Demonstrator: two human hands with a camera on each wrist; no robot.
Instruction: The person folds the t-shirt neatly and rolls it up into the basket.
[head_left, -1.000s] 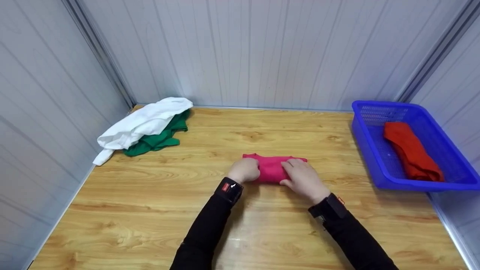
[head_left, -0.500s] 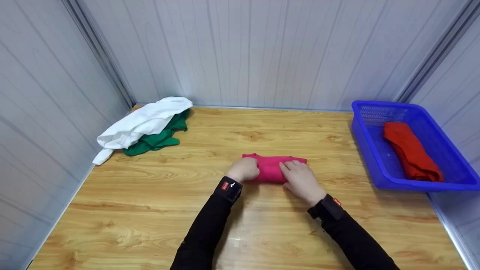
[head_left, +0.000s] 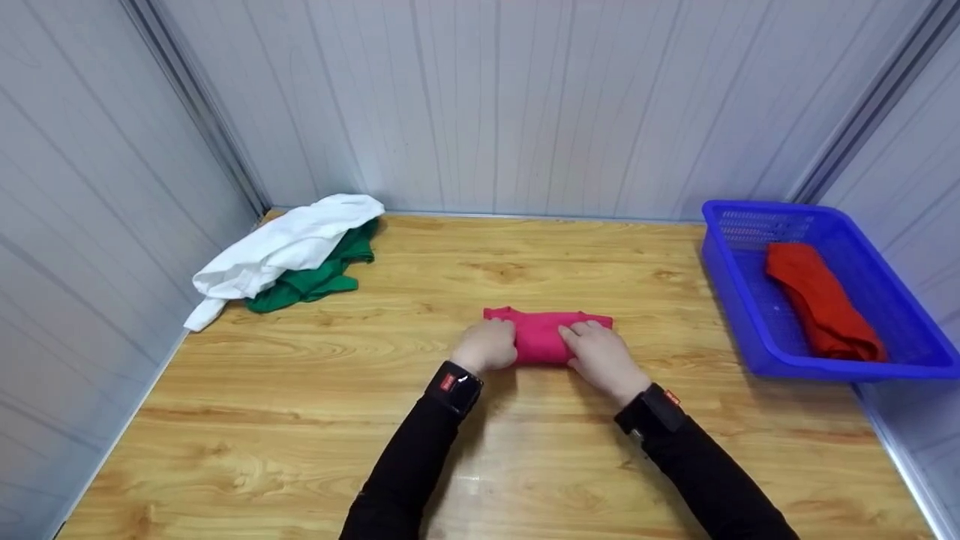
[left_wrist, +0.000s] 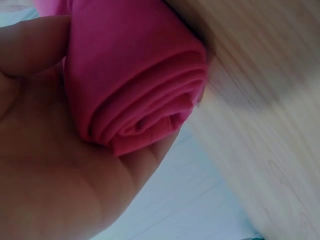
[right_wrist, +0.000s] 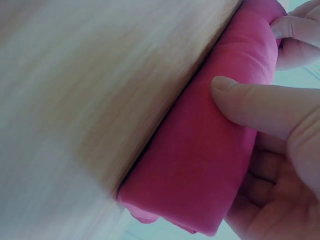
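Note:
On the wooden table lies a pink garment (head_left: pixel 541 341), rolled into a short, thick bundle, with a flat edge showing along its far side. My left hand (head_left: pixel 486 345) grips its left end. In the left wrist view, the spiral layers at the end of the pink garment (left_wrist: pixel 135 75) face the camera, with the palm and thumb around them. My right hand (head_left: pixel 604 358) holds the right part. The right wrist view shows the right thumb (right_wrist: pixel 250 102) pressed on the roll and the other fingers curled along its far side, partly hidden.
At the back left, a white cloth (head_left: pixel 292 244) lies heaped over a green cloth (head_left: pixel 319 281). A blue plastic basket (head_left: pixel 739 330) stands at the right with a folded orange-red cloth (head_left: pixel 821 304) in it. Pale panel walls (head_left: pixel 480 105) enclose the table's back and sides.
My right fingers have shifted slightly on the pink roll, and the right thumb has drawn in against its near side. The left hand and the roll stay nearly where they were.

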